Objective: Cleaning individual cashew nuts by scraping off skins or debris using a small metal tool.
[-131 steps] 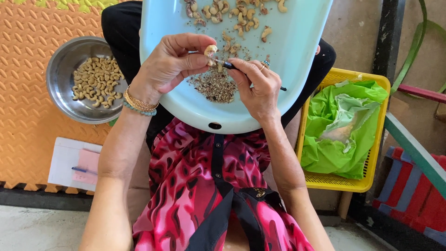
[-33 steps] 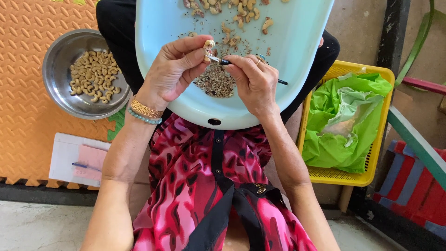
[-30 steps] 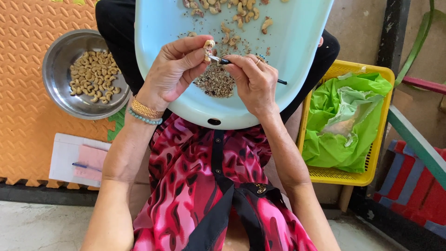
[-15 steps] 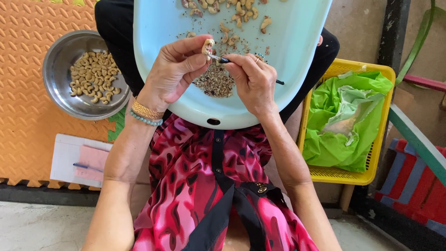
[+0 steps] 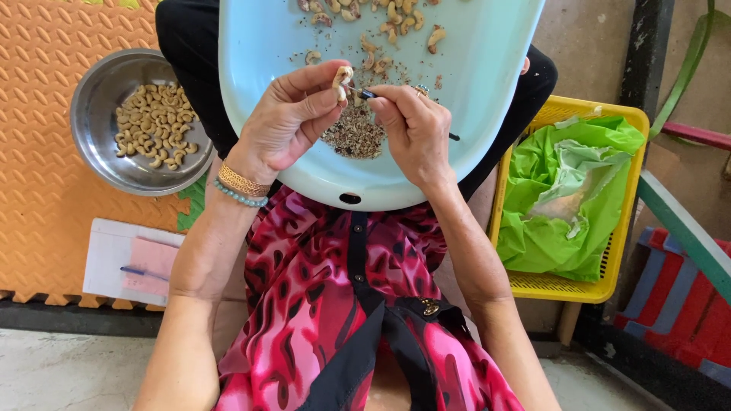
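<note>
- The left hand (image 5: 285, 125) pinches a pale cashew nut (image 5: 342, 78) between thumb and fingertips, above the middle of a light blue plastic tray (image 5: 266, 46) that rests on the person's lap.
- The right hand (image 5: 415, 133) is closed around a thin dark-handled tool (image 5: 368, 94); its tip touches the nut, and its back end pokes out past the hand toward the tray's right side.
- Just under both hands, near the tray's near edge, lies a heap of brown skin scraps (image 5: 354, 137).
- More unpeeled cashews (image 5: 373, 15) are scattered along the tray's far edge.
- Left of the tray, a round metal bowl (image 5: 106, 160) on an orange foam mat (image 5: 38, 114) holds peeled cashews (image 5: 154, 125).
- Beside the mat's near edge lies a white sheet with a pink slip (image 5: 151, 266) and a blue pen (image 5: 141, 272) on it.
- Right of the lap, a yellow plastic basket (image 5: 567, 288) holds a crumpled green plastic bag (image 5: 563, 198).
</note>
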